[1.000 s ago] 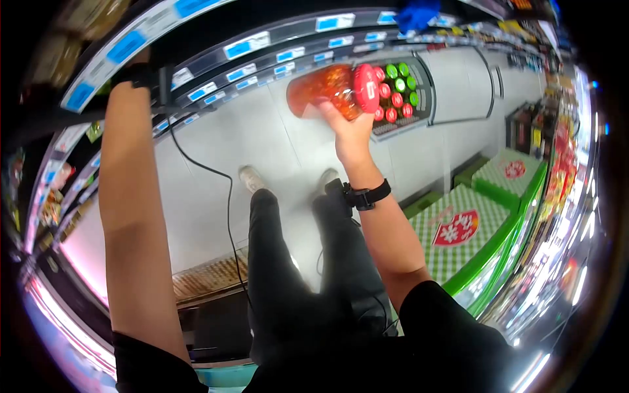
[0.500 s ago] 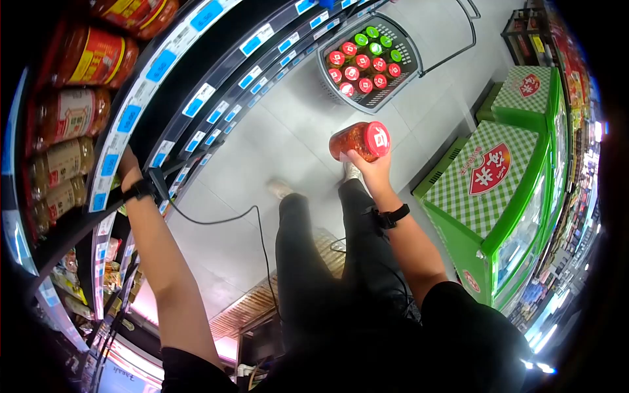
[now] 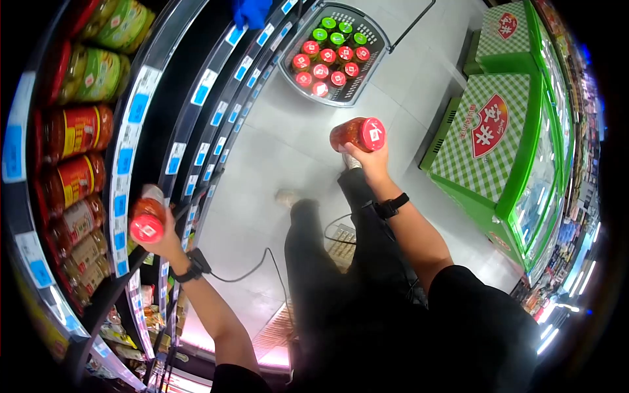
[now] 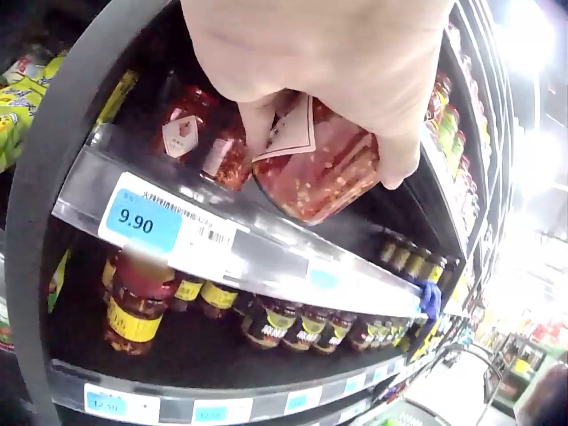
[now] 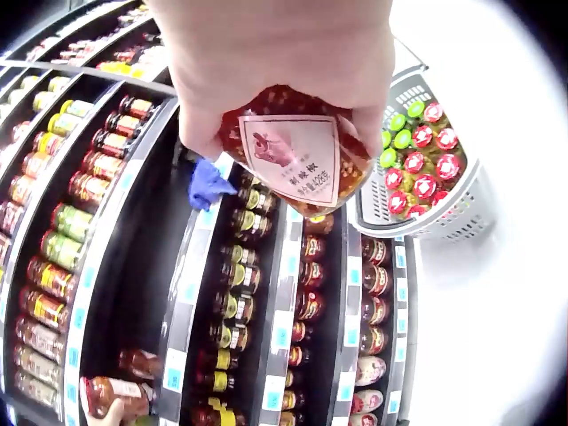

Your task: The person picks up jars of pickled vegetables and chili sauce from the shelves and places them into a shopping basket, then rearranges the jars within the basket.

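Observation:
My left hand (image 3: pixel 164 241) grips a jar of chopped chili (image 3: pixel 148 219) with a red lid, at the front edge of a shelf. From the left wrist view, thumb and fingers of that hand (image 4: pixel 319 44) clasp the jar (image 4: pixel 324 177) from above, close over the price strip. Two similar red jars (image 4: pixel 188 124) stand behind it on that shelf. Out over the floor, my right hand (image 3: pixel 375 164) holds another jar of chopped chili (image 3: pixel 347 134), red lid tilted up. Its white label (image 5: pixel 293 160) faces the right wrist camera.
A grey basket (image 3: pixel 286 69) on the floor holds several jars with red and green lids (image 3: pixel 327 56). Shelves of jars (image 3: pixel 78 131) with price tags line the left. Green chest freezers (image 3: pixel 485 177) stand right. A blue cloth (image 3: pixel 251 12) hangs on the shelving; a cable (image 3: pixel 265 262) trails from the left wrist.
My left hand, hidden inside the shelf before, has come out with a jar of chopped chili. My right hand has brought its jar away from the basket, nearer my body. The view has turned.

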